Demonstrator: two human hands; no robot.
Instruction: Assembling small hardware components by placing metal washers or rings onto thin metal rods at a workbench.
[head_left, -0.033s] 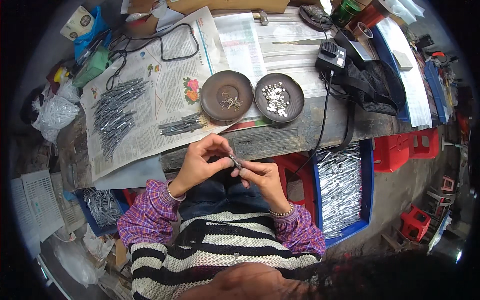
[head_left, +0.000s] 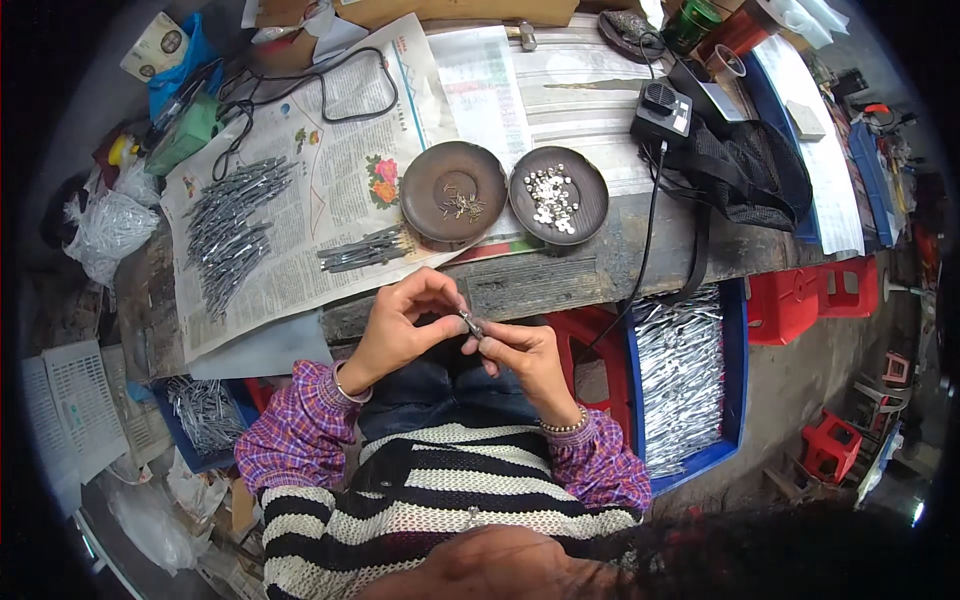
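Above my lap, just in front of the table edge, both hands meet at a slim grey metal piece point(head_left: 471, 322). My left hand point(head_left: 398, 328) pinches its upper end between thumb and fingertips. Closed on the lower part is my right hand point(head_left: 524, 358), with the fingers hiding much of the piece. Beyond them stands a brown dish point(head_left: 420, 170) with thin brass-coloured pins point(head_left: 462, 206). Touching or nearly touching it, a second dark dish point(head_left: 594, 190) holds small shiny silver bits point(head_left: 552, 202). A small group of slim grey metal pieces point(head_left: 364, 251) lies left of the dishes.
Newspaper point(head_left: 330, 200) covers the table's left part, bearing a larger pile of slim metal pieces point(head_left: 232, 225) and a black cable point(head_left: 325, 98). A black box point(head_left: 661, 110) with a cord and a black bag point(head_left: 765, 175) lie right. Blue bins point(head_left: 738, 400) of metal parts flank me.
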